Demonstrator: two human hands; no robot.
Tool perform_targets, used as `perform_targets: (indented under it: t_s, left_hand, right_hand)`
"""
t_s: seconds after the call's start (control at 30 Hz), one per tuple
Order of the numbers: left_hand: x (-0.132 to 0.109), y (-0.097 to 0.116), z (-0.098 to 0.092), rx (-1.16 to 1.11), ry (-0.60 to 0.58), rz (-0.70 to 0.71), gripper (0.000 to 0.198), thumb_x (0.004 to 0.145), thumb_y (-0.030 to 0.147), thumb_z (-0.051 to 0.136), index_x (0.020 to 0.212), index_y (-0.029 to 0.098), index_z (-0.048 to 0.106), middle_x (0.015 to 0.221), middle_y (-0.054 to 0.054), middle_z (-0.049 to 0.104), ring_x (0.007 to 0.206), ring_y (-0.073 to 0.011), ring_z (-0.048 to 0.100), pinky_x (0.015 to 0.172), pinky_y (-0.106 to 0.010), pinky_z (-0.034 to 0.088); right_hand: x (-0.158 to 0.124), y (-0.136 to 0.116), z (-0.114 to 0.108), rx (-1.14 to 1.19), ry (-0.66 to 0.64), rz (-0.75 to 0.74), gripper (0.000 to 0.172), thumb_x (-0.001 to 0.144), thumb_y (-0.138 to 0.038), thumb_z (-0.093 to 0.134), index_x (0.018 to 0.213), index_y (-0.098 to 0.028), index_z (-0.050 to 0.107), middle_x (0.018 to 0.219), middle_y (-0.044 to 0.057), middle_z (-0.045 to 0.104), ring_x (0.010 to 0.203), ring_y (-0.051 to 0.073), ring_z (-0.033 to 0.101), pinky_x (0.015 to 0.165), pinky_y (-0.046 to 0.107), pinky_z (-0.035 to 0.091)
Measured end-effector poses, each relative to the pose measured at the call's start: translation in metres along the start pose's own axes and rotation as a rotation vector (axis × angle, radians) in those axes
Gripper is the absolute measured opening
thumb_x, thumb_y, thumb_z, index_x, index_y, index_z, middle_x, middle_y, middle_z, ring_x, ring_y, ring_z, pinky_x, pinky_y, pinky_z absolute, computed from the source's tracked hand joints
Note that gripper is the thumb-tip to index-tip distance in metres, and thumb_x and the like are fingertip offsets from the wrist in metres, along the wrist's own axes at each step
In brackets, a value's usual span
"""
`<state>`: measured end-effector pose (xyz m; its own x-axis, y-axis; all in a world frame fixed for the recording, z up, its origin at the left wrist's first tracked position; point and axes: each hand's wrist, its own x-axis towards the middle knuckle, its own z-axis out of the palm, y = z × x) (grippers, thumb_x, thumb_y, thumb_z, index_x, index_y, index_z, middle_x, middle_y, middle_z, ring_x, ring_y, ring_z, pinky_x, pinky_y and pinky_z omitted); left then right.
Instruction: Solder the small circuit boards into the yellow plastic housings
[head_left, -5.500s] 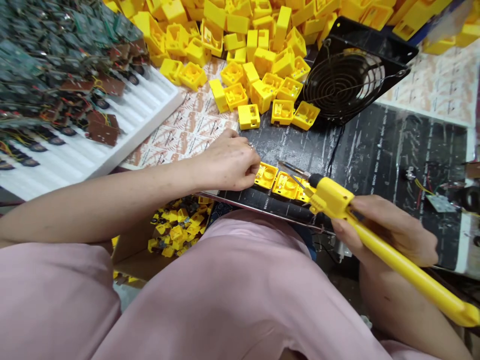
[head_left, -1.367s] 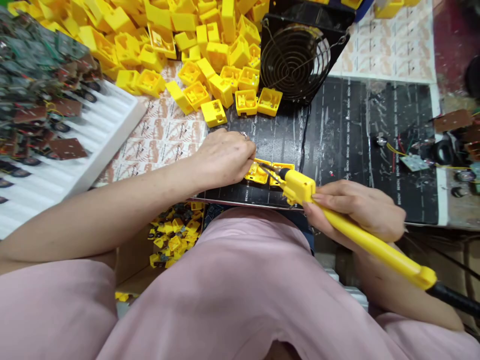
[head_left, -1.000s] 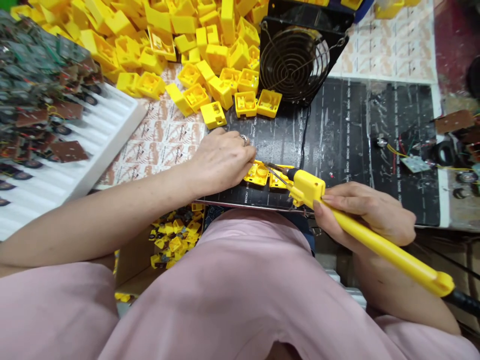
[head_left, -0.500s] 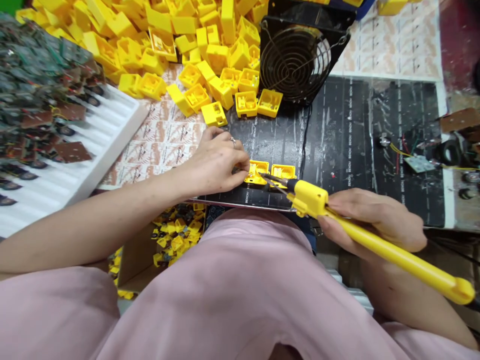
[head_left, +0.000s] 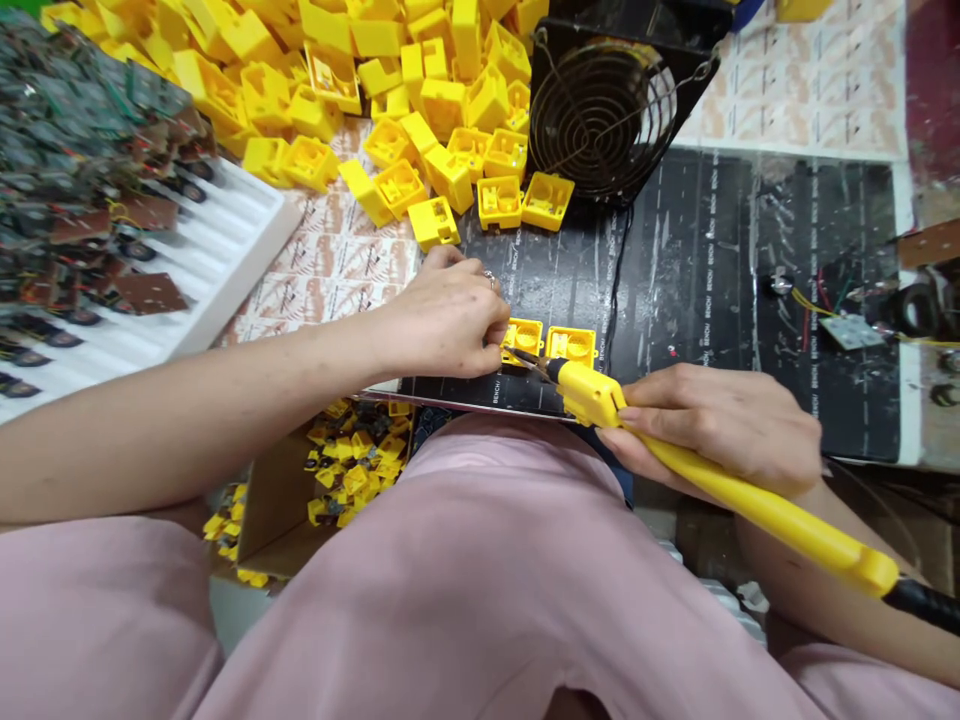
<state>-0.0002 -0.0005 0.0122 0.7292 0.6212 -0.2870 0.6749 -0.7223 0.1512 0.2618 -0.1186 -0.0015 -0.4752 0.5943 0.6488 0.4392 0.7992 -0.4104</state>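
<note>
My left hand (head_left: pixel 457 315) rests on the black mat, its fingers closed on the left edge of a small open yellow plastic case (head_left: pixel 525 332). The fingertips partly hide that edge. In my right hand (head_left: pixel 720 425) is a yellow soldering iron (head_left: pixel 592 392), gripped between thumb and fingers. Its thin dark tip reaches into the front left of the case, close to my left fingertips. Whether the tip touches anything there is too small to tell. A second open yellow case (head_left: pixel 571 345) sits just to the right of the first.
Many yellow cases (head_left: pixel 442 100) are heaped at the back. A black fan (head_left: pixel 600 115) stands behind the mat (head_left: pixel 675 290). White foam tray (head_left: pixel 247 250) at left carries circuit boards. A wired board (head_left: pixel 851 330) lies at right. Below the table edge, a cardboard box (head_left: pixel 274 510) holds yellow parts.
My right hand has brought the soldering iron left and slightly lower, its tip nearer my left fingers. My left hand stays at the case. The whole view has shifted slightly.
</note>
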Motion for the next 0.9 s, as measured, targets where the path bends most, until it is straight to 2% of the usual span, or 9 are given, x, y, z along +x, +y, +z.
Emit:
perform_targets:
  t_s: [0.27,0.33,0.43,0.5,0.6,0.67,0.77,0.83,0.9]
  left_hand:
    - [0.006,0.004,-0.011,0.089,-0.096,0.016,0.017,0.085,0.029,0.064,0.072,0.021,0.073,0.080,-0.004,0.072,0.099,-0.0280,0.067,0.109,-0.051,0.045]
    - [0.007,0.004,-0.014,0.089,-0.121,0.009,0.017,0.085,0.029,0.063,0.074,0.021,0.073,0.080,-0.004,0.072,0.100,-0.0281,0.067,0.108,-0.051,0.045]
    - [0.008,0.007,-0.018,0.087,-0.164,-0.009,0.018,0.087,0.028,0.063,0.075,0.020,0.074,0.082,-0.005,0.073,0.103,-0.0293,0.068,0.109,-0.051,0.044]
    - [0.009,0.010,-0.021,0.092,-0.192,-0.022,0.019,0.088,0.028,0.063,0.076,0.020,0.075,0.085,-0.006,0.074,0.105,-0.0302,0.068,0.110,-0.052,0.044]
    - [0.010,0.012,-0.024,0.119,-0.231,-0.038,0.020,0.089,0.028,0.062,0.079,0.019,0.076,0.089,-0.007,0.075,0.107,-0.0311,0.068,0.111,-0.052,0.044]
    - [0.010,0.011,-0.024,0.129,-0.228,-0.028,0.020,0.089,0.028,0.061,0.078,0.019,0.076,0.087,-0.007,0.074,0.107,-0.0307,0.068,0.110,-0.052,0.045]
    - [0.009,0.006,-0.020,0.114,-0.173,0.000,0.018,0.086,0.027,0.063,0.074,0.020,0.074,0.082,-0.006,0.073,0.103,-0.0298,0.068,0.108,-0.050,0.047]
    - [0.008,0.003,-0.016,0.097,-0.122,0.032,0.017,0.083,0.027,0.063,0.071,0.021,0.073,0.078,-0.006,0.071,0.102,-0.0294,0.068,0.106,-0.048,0.048]
    - [0.008,0.001,-0.013,0.081,-0.087,0.059,0.016,0.082,0.027,0.063,0.070,0.021,0.071,0.076,-0.005,0.069,0.101,-0.0292,0.067,0.105,-0.047,0.049]
  right_hand:
    - [0.002,0.001,-0.004,-0.013,-0.016,-0.024,0.018,0.095,-0.016,0.087,0.095,-0.020,0.069,0.082,0.000,0.079,0.068,0.011,0.075,0.067,0.020,0.063]
    - [0.000,0.000,-0.005,-0.002,-0.030,0.017,0.013,0.100,-0.017,0.081,0.096,-0.021,0.069,0.082,0.000,0.079,0.069,0.011,0.076,0.068,0.020,0.063]
    - [-0.007,0.001,-0.008,0.011,0.040,0.126,0.017,0.110,-0.028,0.067,0.094,-0.024,0.070,0.078,0.000,0.076,0.069,0.012,0.076,0.066,0.021,0.064]
    - [-0.012,0.004,-0.008,-0.006,0.094,0.143,0.019,0.110,-0.030,0.067,0.093,-0.025,0.071,0.075,-0.001,0.075,0.067,0.012,0.075,0.064,0.021,0.063]
    - [-0.019,0.011,-0.008,-0.033,0.145,0.124,0.004,0.103,-0.023,0.077,0.107,-0.025,0.077,0.081,-0.001,0.078,0.069,0.012,0.076,0.063,0.020,0.063]
    - [-0.024,0.010,-0.008,-0.087,0.186,0.148,0.033,0.100,-0.026,0.084,0.132,-0.027,0.077,0.091,0.001,0.082,0.078,0.014,0.080,0.067,0.021,0.064]
    - [-0.027,-0.004,-0.010,-0.189,0.260,0.219,0.068,0.097,-0.041,0.087,0.160,-0.036,0.061,0.118,0.004,0.084,0.099,0.019,0.083,0.084,0.028,0.068]
    - [-0.025,-0.018,-0.011,-0.220,0.299,0.276,0.069,0.097,-0.045,0.083,0.162,-0.038,0.059,0.128,0.005,0.082,0.108,0.022,0.082,0.096,0.032,0.067]
    - [-0.024,-0.029,-0.013,-0.224,0.277,0.355,0.063,0.102,-0.044,0.078,0.162,-0.038,0.060,0.127,0.005,0.082,0.108,0.022,0.081,0.100,0.035,0.066]
